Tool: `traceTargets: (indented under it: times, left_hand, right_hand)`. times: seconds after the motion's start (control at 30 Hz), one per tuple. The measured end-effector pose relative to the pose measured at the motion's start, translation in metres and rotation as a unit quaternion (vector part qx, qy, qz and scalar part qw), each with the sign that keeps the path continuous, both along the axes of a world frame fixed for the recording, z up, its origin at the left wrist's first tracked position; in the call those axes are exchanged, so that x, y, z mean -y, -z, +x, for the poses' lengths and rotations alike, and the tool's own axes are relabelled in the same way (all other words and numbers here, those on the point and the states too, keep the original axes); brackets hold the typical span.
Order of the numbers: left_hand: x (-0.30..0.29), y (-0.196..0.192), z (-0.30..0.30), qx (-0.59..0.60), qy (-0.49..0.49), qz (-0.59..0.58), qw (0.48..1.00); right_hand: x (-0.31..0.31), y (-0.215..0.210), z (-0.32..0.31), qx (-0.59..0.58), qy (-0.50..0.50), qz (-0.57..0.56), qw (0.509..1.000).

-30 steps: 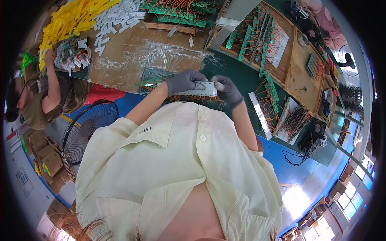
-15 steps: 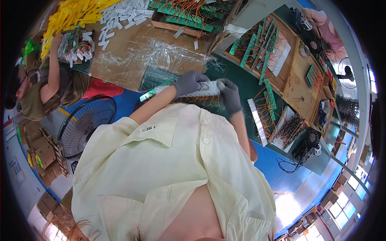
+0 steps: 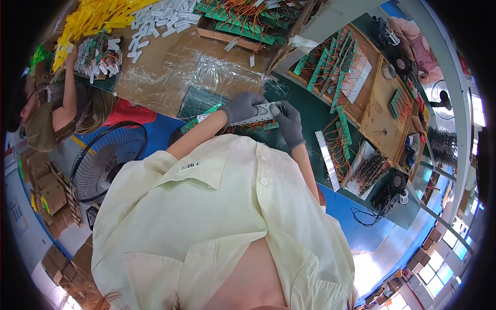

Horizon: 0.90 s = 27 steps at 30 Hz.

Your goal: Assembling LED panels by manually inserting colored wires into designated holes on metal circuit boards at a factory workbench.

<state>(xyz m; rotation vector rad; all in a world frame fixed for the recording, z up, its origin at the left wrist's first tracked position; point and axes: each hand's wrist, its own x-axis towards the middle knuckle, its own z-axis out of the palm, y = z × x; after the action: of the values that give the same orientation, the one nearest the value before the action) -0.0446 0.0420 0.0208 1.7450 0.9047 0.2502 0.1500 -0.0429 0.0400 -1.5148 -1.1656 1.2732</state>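
In front of my chest I hold a circuit board strip [image 3: 252, 121], its pale face up, with orange wires and green board edges showing just beneath. My left hand [image 3: 242, 107], in a grey glove, is closed over the strip's far edge near its middle. My right hand [image 3: 289, 125], gloved alike, pinches near the strip's right end, with fingertips close to the left hand's. What lies under the fingertips is too small to make out. Beside my left wrist, part of a green board [image 3: 207, 113] sticks out.
Wooden trays [image 3: 380, 103] of wired green boards stand to the right, a pale strip [image 3: 327, 160] nearer. Ahead are cardboard covered in clear film [image 3: 155, 82], white pieces [image 3: 165, 18] and yellow parts [image 3: 93, 23]. Left are a fan [image 3: 108, 161] and a co-worker [image 3: 57, 111].
My right hand has shifted left along the strip, closer to my left hand, and now covers its right end. The left hand keeps its hold. The co-worker's head has moved slightly.
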Motion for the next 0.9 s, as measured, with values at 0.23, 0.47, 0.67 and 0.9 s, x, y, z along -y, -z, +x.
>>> traceTargets:
  times: [0.23, 0.47, 0.67, 0.9]
  left_hand:
    - [0.006, 0.006, -0.014, 0.05, 0.047, -0.086, 0.994]
    - [-0.003, 0.005, -0.022, 0.13, 0.052, -0.177, 0.974]
    - [0.01, 0.023, -0.013, -0.043, 0.007, 0.118, 0.992]
    - [0.023, -0.002, -0.023, -0.008, -0.016, 0.022, 1.0]
  right_hand:
    - [0.001, 0.003, 0.029, -0.179, -0.051, -0.154, 0.97]
    - [-0.001, 0.04, -0.003, -0.43, 0.024, -0.172, 0.886]
    - [-0.008, 0.029, 0.002, 0.018, 0.002, -0.03, 0.999]
    - [0.0, -0.01, -0.022, 0.017, -0.02, -0.014, 1.0]
